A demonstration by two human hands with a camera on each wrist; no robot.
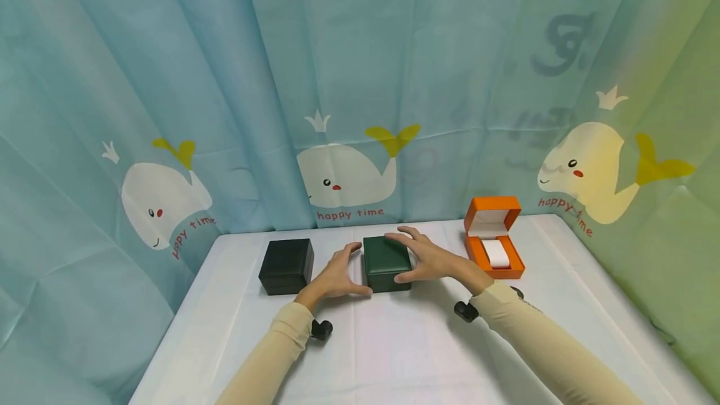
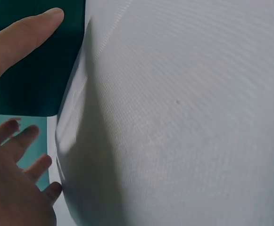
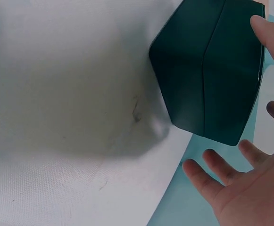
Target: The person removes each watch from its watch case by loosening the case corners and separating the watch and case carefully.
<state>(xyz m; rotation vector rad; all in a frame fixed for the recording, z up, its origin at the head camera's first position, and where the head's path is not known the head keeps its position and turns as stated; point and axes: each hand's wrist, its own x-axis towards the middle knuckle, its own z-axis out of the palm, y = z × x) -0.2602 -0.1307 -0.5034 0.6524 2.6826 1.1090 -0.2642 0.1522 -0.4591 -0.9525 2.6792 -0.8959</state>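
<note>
A closed dark green box (image 1: 386,255) sits on the white table (image 1: 365,349) between the two hands. At its left side is the left hand (image 1: 333,275), thumb and fingers spread apart. The right hand (image 1: 429,260) reaches around the box's right side, its fingers over the back right of the lid and its thumb by the front right edge. In the left wrist view, the left thumb overlaps the green box (image 2: 37,70) while the other fingers are spread clear of it. From the right wrist, the seam between lid and base shows on the box (image 3: 207,66).
To the left stands a closed black box (image 1: 287,266). An orange box (image 1: 494,210) on the right has its lid raised, with a white cushion (image 1: 495,254) inside. Behind the table hangs a light blue curtain (image 1: 360,67) printed with whales.
</note>
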